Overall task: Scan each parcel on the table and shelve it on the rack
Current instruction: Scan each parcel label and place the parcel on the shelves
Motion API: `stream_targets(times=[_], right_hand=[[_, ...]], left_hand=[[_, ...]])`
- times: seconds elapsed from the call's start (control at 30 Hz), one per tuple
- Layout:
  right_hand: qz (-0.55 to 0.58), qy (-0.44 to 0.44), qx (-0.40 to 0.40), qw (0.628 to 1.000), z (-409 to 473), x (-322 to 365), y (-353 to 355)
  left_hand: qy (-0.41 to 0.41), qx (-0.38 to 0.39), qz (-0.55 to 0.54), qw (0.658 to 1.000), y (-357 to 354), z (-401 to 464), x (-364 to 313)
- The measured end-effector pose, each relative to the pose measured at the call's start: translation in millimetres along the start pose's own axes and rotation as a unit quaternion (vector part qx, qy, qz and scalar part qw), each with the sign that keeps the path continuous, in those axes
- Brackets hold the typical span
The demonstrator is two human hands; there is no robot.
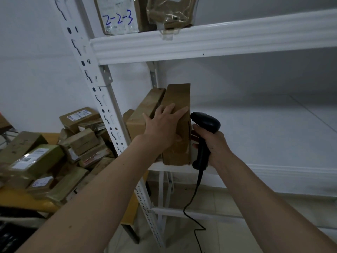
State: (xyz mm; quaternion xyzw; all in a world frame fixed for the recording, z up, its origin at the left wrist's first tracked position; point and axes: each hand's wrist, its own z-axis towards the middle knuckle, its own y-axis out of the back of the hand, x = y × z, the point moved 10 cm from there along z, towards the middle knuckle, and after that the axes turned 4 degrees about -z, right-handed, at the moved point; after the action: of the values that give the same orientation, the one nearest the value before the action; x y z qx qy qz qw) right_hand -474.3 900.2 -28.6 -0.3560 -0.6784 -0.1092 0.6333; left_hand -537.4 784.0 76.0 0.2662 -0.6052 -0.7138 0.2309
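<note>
Parcel (pixel 119 17), 11 o'clock: "2-2-3" in blue. Left hand (pixel 162 125): fingers straight, flat on upright box (pixel 177 125). Right hand (pixel 211 143): wrapped round scanner (pixel 204 132), possibly touching the box.

Brown cardboard parcels (pixel 177 106) are standing on edge at the left end of the white metal rack shelf (pixel 273 125) — more taped parcels (pixel 36 157) are lying heaped on the yellow table (pixel 20 200).
</note>
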Motion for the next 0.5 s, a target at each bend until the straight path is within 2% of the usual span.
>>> stream_targets(times=[0.23,0.5], right_hand=[[0.021,-0.017,0.012,1.0,-2,-5,-11],[0.001,0.002,0.0,1.0,-28,-1,-11]], left_hand=[[0.006,0.015,0.008,1.0,0,0,6],[-0.025,-0.047,0.021,0.998,2,-7,13]])
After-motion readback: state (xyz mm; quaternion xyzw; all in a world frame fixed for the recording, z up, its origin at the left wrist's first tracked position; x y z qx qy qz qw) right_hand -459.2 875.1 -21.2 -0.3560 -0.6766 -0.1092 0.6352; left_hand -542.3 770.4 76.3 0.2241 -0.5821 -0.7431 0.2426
